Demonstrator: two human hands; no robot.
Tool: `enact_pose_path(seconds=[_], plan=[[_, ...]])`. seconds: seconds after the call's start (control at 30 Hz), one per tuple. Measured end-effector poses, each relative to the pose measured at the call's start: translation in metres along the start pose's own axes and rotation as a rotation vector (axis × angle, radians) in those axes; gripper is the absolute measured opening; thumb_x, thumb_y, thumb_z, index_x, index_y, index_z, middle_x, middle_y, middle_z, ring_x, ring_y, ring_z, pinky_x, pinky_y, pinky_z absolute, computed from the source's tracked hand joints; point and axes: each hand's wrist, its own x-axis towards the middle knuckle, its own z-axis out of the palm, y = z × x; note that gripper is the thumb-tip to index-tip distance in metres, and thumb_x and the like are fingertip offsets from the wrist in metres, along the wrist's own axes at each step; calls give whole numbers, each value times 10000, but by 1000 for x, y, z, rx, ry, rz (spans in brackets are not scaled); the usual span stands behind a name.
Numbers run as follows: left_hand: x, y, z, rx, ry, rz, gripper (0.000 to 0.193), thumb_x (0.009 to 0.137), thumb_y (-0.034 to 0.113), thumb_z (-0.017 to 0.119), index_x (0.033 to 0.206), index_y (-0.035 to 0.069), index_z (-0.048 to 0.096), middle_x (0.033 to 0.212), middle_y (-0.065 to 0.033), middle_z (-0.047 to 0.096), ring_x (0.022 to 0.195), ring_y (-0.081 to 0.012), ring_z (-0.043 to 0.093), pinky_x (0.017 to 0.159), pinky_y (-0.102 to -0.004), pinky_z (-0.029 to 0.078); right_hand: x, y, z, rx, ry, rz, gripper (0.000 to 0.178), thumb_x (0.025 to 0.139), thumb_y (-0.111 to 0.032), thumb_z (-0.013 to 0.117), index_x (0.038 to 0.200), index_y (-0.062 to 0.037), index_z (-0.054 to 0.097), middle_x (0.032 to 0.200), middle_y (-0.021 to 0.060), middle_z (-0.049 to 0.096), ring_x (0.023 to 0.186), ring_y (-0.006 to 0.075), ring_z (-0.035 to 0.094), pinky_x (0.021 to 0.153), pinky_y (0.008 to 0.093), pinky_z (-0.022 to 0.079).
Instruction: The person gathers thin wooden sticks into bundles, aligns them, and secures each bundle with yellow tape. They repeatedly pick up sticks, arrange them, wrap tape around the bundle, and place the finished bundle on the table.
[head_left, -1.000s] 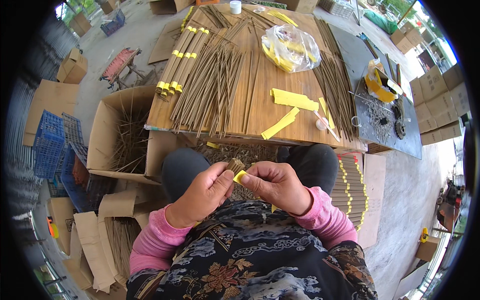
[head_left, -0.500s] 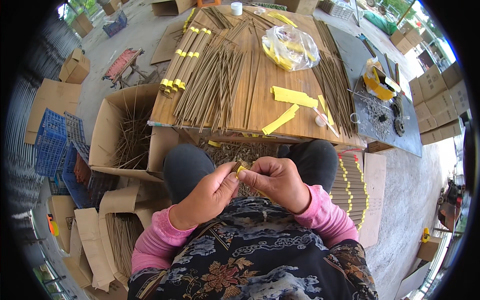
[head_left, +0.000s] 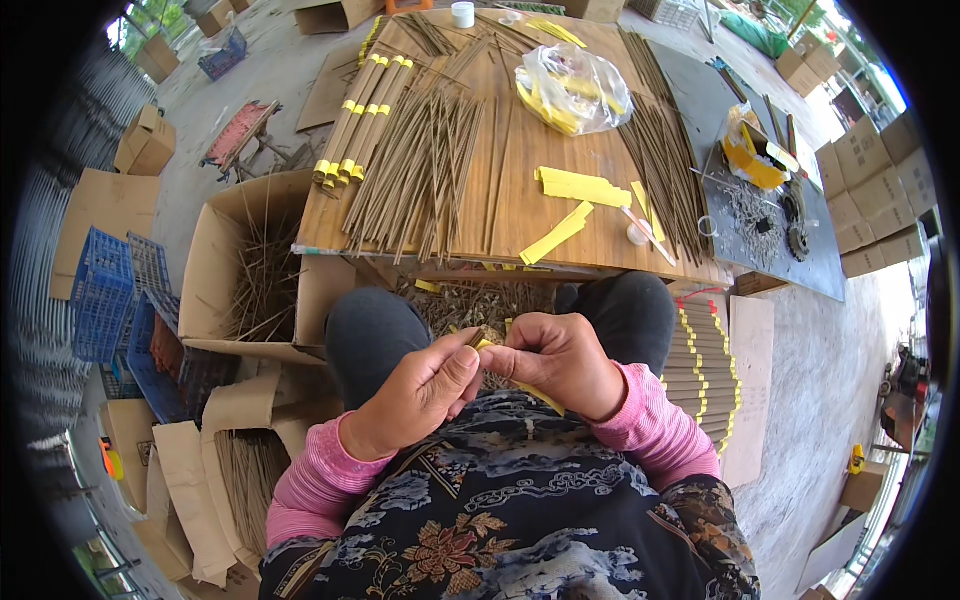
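Over my lap, my left hand point(head_left: 422, 395) is closed around a small bundle of thin brown sticks point(head_left: 476, 337), with only its end showing between the fingers. My right hand point(head_left: 565, 368) meets it there, thumb and fingers pinching a yellow paper strip point(head_left: 541, 396) at the bundle. Part of the strip hangs below the right hand. On the wooden table point(head_left: 500, 200) ahead lie loose brown sticks point(head_left: 420, 170), finished-looking bundles with yellow bands point(head_left: 360, 120), and flat yellow strips point(head_left: 580, 187). A small white pot point(head_left: 638, 234) with a brush point(head_left: 650, 238) across it stands near the table's front edge.
A carton of sticks point(head_left: 262, 270) stands left of my knees, with another open carton point(head_left: 250, 470) nearer. Blue crates point(head_left: 100, 300) lie beyond. Banded bundles point(head_left: 700, 370) are stacked to the right. A clear plastic bag point(head_left: 575, 90) and a dark board point(head_left: 735, 200) lie on the table.
The view has shifted slightly. My right fingers have moved a little at the bundle's end, and more of the yellow strip shows below the right hand. Both hands stay together over my lap.
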Motion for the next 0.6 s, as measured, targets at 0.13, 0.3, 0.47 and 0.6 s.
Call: enact_pose_path(seconds=[0.13,0.3,0.47,0.6], plan=[[1,-5,-1,-90,11,9,380,967,246,329,1224,-25,399,684,5,439,551,-39,380,496,-172,343,0,4,0,74,-14,-58,249,785,-184,681,691,23,579,550,22,503,543,36,407,444,229,382],[2,0,2,-147,32,-26,333,968,251,326,1124,-13,455,659,11,432,530,-38,368,483,-168,332,2,8,1,68,20,-105,271,750,-226,709,710,11,584,577,48,537,540,53,457,456,235,396],[2,-1,6,-125,122,-41,332,966,233,337,1146,-18,460,660,12,438,540,-38,380,494,-167,340,11,14,0,-340,361,-326,340,685,-301,745,714,-8,574,598,69,529,530,113,495,471,265,412],[2,0,14,210,245,87,414,966,269,325,1266,-11,378,672,-4,444,545,-33,372,495,-164,340,3,7,0,-126,140,-6,329,710,-289,727,718,4,578,647,95,540,578,134,506,521,266,422]])
